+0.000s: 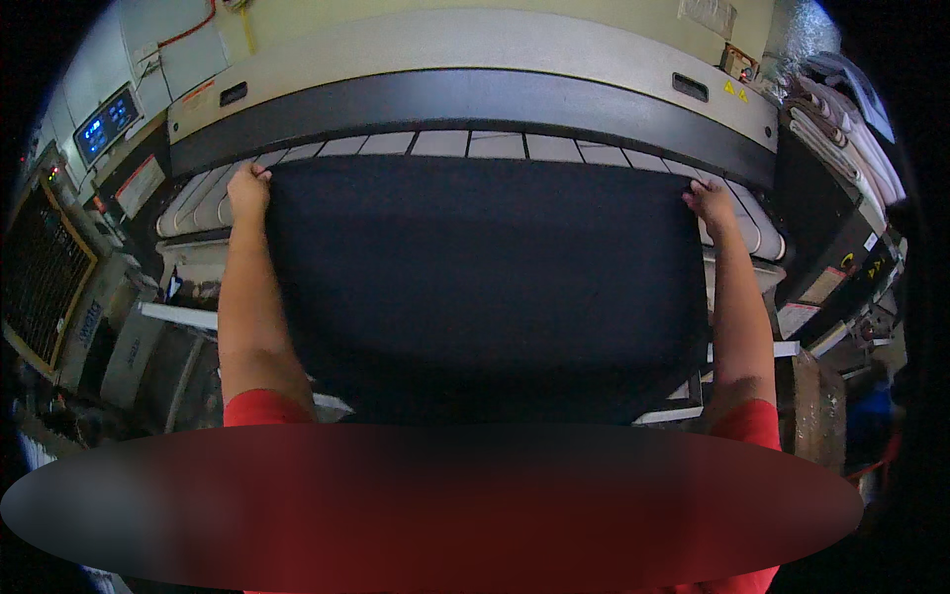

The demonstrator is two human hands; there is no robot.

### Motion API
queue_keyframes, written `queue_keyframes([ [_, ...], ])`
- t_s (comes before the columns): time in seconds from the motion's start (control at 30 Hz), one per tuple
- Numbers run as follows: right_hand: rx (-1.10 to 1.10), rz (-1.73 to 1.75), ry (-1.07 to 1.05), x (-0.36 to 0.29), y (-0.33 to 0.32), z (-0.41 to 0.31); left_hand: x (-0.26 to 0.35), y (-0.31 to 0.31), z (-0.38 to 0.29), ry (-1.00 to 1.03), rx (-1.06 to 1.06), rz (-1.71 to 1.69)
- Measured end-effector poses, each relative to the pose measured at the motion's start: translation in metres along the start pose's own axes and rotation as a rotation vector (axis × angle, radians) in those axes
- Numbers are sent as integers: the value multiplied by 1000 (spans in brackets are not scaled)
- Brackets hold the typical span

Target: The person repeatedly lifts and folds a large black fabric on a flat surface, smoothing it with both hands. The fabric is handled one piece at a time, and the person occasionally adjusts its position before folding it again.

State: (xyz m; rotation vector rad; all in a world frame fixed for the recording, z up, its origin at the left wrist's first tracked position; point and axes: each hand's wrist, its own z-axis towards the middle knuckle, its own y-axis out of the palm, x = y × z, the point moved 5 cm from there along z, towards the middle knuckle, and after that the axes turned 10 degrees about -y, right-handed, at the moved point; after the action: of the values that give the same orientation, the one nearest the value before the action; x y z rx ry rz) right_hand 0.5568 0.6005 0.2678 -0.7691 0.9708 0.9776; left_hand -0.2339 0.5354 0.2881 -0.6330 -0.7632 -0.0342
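A wide sheet of dark fabric (482, 267) is stretched between my two hands and hangs down towards my body. My left hand (249, 191) pinches its far left corner. At the far right corner, my right hand (711, 204) grips the edge in the same manner. The far edge of the fabric lies over or just above the pale belts (441, 143) of a conveyor feed, close to the slot of a large machine; whether it touches the belts I cannot tell. Its near end is hidden by a blurred patch.
A long beige and grey machine housing (475, 48) spans the back. On the left are a lit control panel (107, 125) and a framed grille (48, 267). Folded cloths (839, 141) are stacked at the right. A white bar (178, 315) juts out beside my left forearm.
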Motion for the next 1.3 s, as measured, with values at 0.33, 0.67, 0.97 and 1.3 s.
queue_keyframes([
  [0.33, -152, -884, -508, 17, 102, 52, 30, 91, 28, 67, 18, 298],
  [0.67, -263, -1327, -105, 6, 119, 42, -12, 141, 67, 239, -426, 426],
  [0.97, -450, -1451, -148, -9, 123, 58, 25, 112, 47, 72, -429, 623],
  [1.3, -72, -1317, -664, -22, 116, 5, 19, 94, 9, 325, -378, 414],
])
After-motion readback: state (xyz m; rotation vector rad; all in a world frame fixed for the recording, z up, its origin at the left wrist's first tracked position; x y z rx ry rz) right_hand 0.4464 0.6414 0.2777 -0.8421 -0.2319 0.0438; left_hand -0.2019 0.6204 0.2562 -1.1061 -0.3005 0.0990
